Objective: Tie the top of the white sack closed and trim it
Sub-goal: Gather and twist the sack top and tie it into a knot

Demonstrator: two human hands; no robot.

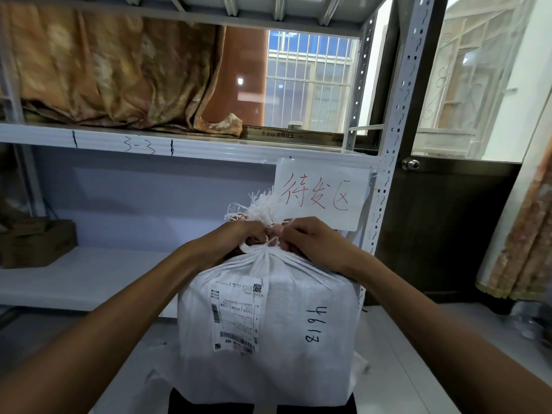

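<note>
A full white woven sack (298, 318) stands upright in front of me, with a shipping label (236, 315) on its front and black handwritten marks on its right side. Its top is gathered into a tight neck (264, 252), and the frayed white end (263, 207) sticks up above my fingers. My left hand (239, 237) grips the neck from the left. My right hand (307, 239) pinches thin white strands at the neck from the right. Both hands touch each other over the gather. No cutting tool is in view.
A white metal shelf rack (388, 162) stands right behind the sack, with a paper sign (322, 195) in red writing hung on it. A cardboard box (35, 243) sits on the lower shelf at left. Patterned cloth (104, 70) lies on the upper shelf. A dark door (442, 228) is at right.
</note>
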